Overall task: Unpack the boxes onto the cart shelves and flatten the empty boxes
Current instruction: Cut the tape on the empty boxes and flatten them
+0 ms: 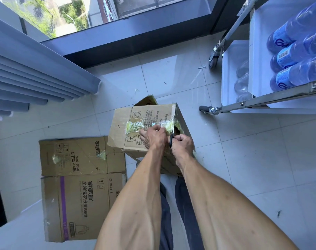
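Brown cardboard box (146, 127), black print, crossed by yellowish clear tape (135, 125). Flattened box (81, 186): brown, black characters, one purple stripe. Scissors (171, 140): black handle. Bottles (296, 56): translucent blue, blue-and-white labels. Cart (261, 101): silver frame, white shelves. Floor (252, 159): pale grey tiles. Blinds (27, 78): grey-blue. Trousers (186, 204): dark blue.

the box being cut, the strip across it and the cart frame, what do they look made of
The box looks like plain brown corrugated cardboard, matte, with printed marks and creased flaps. The strip across it seems to be clear plastic packing tape, glossy and wrinkled. The cart frame looks like polished metal, likely steel, bright with bolted joints.
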Available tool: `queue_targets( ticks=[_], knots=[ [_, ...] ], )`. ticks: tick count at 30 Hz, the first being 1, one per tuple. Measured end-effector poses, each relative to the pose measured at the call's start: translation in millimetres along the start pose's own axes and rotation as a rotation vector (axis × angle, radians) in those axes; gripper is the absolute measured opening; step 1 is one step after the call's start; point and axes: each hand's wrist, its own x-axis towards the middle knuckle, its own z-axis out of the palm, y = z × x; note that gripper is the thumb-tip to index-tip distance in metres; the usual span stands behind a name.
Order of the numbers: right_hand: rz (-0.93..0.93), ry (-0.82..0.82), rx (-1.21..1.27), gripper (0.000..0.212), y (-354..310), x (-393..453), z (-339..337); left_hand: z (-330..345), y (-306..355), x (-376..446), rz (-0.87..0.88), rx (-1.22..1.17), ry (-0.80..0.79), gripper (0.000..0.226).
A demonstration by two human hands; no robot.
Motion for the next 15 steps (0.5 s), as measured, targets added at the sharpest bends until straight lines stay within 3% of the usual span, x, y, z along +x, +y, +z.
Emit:
queue_targets(
  ticks=[9,12,15],
  knots=[
    [-0.040,-0.020,-0.436,0.015,-11.7,6.5,-3.0,-4.8,-2.7,-1.0,-0.020,-0.044,-0.029,0.022],
    [-0.082,0.037,-0.386,0.009,-9.2,5.5,0.3,-8.4,-0.5,2.7,-0.057,-0.104,-0.054,0.012],
    [-0.085,0.036,-0.289,0.018,-7.2,2.2,3.9,-12.9,-0.8,7.5,-0.075,-0.155,-0.033,0.014]
  ],
)
